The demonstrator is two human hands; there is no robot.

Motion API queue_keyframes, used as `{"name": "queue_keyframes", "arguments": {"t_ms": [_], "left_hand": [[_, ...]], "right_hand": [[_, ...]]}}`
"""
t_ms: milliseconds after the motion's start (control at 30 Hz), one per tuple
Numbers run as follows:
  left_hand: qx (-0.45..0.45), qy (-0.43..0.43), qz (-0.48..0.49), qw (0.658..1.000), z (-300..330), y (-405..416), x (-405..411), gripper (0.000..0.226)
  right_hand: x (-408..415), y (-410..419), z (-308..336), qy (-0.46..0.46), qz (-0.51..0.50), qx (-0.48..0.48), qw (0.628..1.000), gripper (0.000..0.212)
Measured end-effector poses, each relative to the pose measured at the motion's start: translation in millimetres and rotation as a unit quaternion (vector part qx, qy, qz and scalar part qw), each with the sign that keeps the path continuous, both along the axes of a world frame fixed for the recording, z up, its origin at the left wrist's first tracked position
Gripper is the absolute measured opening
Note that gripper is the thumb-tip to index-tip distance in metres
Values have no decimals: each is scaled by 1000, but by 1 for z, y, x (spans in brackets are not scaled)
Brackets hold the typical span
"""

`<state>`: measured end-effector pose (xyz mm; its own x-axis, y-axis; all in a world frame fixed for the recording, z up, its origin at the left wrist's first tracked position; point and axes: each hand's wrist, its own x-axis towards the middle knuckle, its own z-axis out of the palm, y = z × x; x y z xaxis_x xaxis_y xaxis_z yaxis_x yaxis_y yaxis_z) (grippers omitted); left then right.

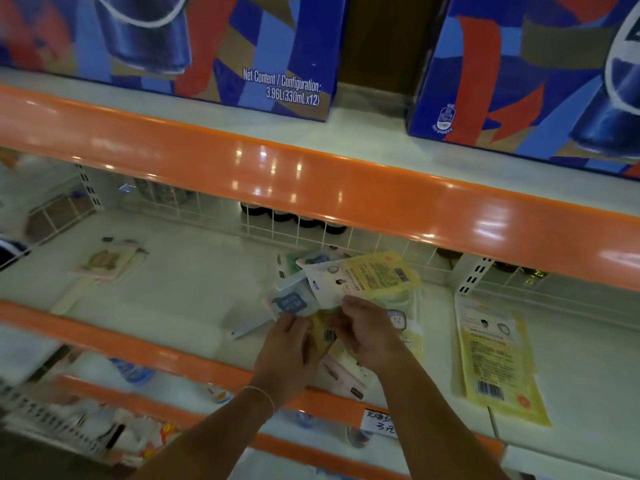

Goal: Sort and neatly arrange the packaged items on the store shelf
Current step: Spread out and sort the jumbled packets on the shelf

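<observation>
Both hands work a jumbled heap of flat packets (pixel 349 289) mid-shelf (pixel 194 271), the left hand (pixel 289 336) and right hand (pixel 369 329) each pinching packets, while only one yellow stack (pixel 498 358) at right looks sorted.

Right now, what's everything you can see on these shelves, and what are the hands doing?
Blue and red drink cartons: two, top shelf.
Orange shelf edges: several, glossy.
White wire back grid: one, dark bottles behind it.
Jumbled flat packets pile: several, yellow, white, pale blue, middle shelf centre.
Yellow flat packets stack: neat, middle shelf right.
Beige flat packet: one, middle shelf left.
Handwritten price tag: one, white.
Left hand: in the pile; grip unclear.
Right hand: pinching a packet.
</observation>
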<state>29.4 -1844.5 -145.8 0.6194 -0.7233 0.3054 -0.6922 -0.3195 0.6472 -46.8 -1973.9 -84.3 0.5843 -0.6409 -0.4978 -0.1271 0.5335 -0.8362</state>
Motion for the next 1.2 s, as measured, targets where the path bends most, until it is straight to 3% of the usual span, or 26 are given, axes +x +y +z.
{"name": "queue_keyframes", "arguments": {"t_ms": [200,367,500,733,933,1000,1067,1200], "left_hand": [[-32,33,-23,999,-7,2,3,19],[-63,78,-18,995,-6,5,3,16],[-91,119,-23,988,1,5,-1,11],[-82,127,-25,988,7,4,-5,17],[-57,161,-25,985,19,-2,-6,10],[-63,290,0,955,25,-10,-6,16],[-51,438,43,896,33,-21,-4,27],[-29,593,53,803,41,-31,4,23]], "right_hand": [[-7,1,-5,21,-19,-70,997,19],[-27,1,-16,37,-100,-87,990,14],[-37,0,-21,25,-141,-66,987,38],[-50,4,-10,49,-100,-72,991,22],[-56,4,-5,27,-59,-84,994,27],[-58,2,-8,5,-43,-62,997,28],[-61,2,-8,-20,-21,-36,999,28],[-67,8,-4,-33,10,-45,998,33]]}}
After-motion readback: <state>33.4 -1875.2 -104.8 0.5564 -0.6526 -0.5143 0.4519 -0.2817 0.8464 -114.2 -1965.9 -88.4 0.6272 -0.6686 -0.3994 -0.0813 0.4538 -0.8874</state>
